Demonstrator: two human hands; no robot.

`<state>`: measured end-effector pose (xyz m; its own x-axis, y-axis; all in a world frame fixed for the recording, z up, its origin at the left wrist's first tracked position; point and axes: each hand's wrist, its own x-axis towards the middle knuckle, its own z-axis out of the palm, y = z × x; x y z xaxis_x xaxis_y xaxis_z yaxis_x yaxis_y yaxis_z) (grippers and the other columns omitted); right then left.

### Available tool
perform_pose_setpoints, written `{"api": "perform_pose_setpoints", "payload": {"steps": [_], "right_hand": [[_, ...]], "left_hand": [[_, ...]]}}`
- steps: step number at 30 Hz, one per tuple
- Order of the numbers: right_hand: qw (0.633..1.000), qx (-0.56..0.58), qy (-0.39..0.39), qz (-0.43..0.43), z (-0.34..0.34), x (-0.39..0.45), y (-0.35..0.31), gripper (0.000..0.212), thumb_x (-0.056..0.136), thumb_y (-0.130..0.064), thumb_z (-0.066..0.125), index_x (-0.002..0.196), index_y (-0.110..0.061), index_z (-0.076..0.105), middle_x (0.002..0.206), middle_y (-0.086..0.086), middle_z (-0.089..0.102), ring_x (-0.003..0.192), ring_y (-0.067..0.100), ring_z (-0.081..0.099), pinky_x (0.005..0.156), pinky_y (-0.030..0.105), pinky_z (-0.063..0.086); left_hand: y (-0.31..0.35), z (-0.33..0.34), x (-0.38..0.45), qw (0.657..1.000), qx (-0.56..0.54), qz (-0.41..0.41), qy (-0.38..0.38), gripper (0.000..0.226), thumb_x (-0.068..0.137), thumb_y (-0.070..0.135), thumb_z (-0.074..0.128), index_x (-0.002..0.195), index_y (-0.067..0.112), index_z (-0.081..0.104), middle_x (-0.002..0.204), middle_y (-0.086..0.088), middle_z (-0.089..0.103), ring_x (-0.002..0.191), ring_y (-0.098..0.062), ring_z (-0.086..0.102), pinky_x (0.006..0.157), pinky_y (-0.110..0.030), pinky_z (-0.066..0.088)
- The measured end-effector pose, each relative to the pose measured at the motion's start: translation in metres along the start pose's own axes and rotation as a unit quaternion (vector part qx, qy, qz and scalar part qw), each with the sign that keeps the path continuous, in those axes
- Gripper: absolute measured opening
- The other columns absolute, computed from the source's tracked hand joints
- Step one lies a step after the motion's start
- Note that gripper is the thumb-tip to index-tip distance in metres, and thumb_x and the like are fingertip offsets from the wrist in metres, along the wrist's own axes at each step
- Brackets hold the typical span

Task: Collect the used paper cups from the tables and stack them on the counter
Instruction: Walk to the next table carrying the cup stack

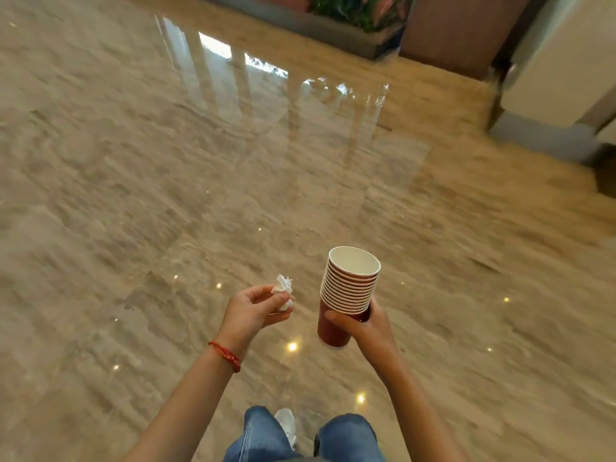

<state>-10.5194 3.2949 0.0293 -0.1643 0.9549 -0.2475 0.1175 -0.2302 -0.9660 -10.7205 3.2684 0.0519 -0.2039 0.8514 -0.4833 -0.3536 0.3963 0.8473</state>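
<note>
- While you walk, your right hand grips the cup stack, upright, low on its side.
- Left hand, left of stack, pinches crumpled tissue.
- No counter visible.

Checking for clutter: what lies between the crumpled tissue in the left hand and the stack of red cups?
Nothing: the head view shows only bare polished floor between the crumpled tissue and the cup stack.

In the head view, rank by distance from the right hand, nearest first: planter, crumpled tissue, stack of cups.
1. Stack of cups: gripped in the right hand.
2. Crumpled tissue: to its left, in the left hand.
3. Planter: far across the floor, top.
</note>
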Motion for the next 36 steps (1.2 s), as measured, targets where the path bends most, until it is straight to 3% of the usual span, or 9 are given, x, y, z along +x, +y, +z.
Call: {"api": "perform_pose_setpoints", "payload": {"steps": [8, 14, 20, 31, 36], "right_hand": [[0.992, 0.005, 0.122, 0.016, -0.048, 0.031, 0.004, 0.049, 0.065, -0.01, 0.082, 0.106, -0.02, 0.057, 0.099, -0.006, 0.068, 0.085, -0.005, 0.065, 0.066, 0.009, 0.049], [0.985, 0.015, 0.168, 0.022, -0.094, 0.083, 0.007, 0.047, 0.066, -0.007, 0.082, 0.105, -0.018, 0.058, 0.097, -0.008, 0.068, 0.083, -0.005, 0.065, 0.065, 0.009, 0.049], [0.984, 0.019, 0.179, 0.015, -0.151, 0.168, -0.011, 0.052, 0.066, -0.011, 0.083, 0.111, -0.012, 0.058, 0.102, -0.003, 0.069, 0.089, 0.001, 0.066, 0.068, 0.014, 0.051], [0.982, 0.021, 0.187, 0.012, -0.25, 0.311, -0.086, 0.048, 0.067, -0.007, 0.082, 0.109, -0.013, 0.059, 0.098, -0.007, 0.069, 0.085, -0.002, 0.066, 0.067, 0.012, 0.05], [0.98, 0.019, 0.195, 0.017, -0.282, 0.407, -0.101, 0.046, 0.067, -0.004, 0.081, 0.104, -0.019, 0.058, 0.096, -0.009, 0.069, 0.084, -0.004, 0.065, 0.068, 0.012, 0.05]], "left_hand": [[0.014, 0.055, 0.066, 0.995, 0.057, -0.022, -0.076, 0.014, 0.08, 0.004, 0.066, 0.092, -0.001, 0.068, 0.082, -0.012, 0.072, 0.073, -0.018, 0.069, 0.064, -0.023, 0.057], [0.025, 0.113, 0.124, 0.99, 0.075, -0.033, -0.112, 0.008, 0.08, 0.002, 0.066, 0.088, 0.001, 0.069, 0.081, -0.013, 0.072, 0.072, -0.017, 0.07, 0.063, -0.022, 0.057], [0.05, 0.19, 0.202, 0.987, 0.094, -0.023, -0.131, 0.011, 0.08, 0.004, 0.066, 0.091, 0.001, 0.068, 0.085, -0.015, 0.071, 0.078, -0.021, 0.069, 0.069, -0.025, 0.058], [0.131, 0.318, 0.317, 0.987, 0.081, -0.025, -0.14, 0.008, 0.08, 0.003, 0.065, 0.087, 0.003, 0.07, 0.077, -0.009, 0.074, 0.072, -0.018, 0.071, 0.062, -0.022, 0.056], [0.159, 0.365, 0.409, 0.986, 0.082, -0.033, -0.141, 0.008, 0.081, 0.002, 0.064, 0.088, 0.001, 0.069, 0.077, -0.011, 0.073, 0.071, -0.018, 0.07, 0.063, -0.023, 0.057]]}}
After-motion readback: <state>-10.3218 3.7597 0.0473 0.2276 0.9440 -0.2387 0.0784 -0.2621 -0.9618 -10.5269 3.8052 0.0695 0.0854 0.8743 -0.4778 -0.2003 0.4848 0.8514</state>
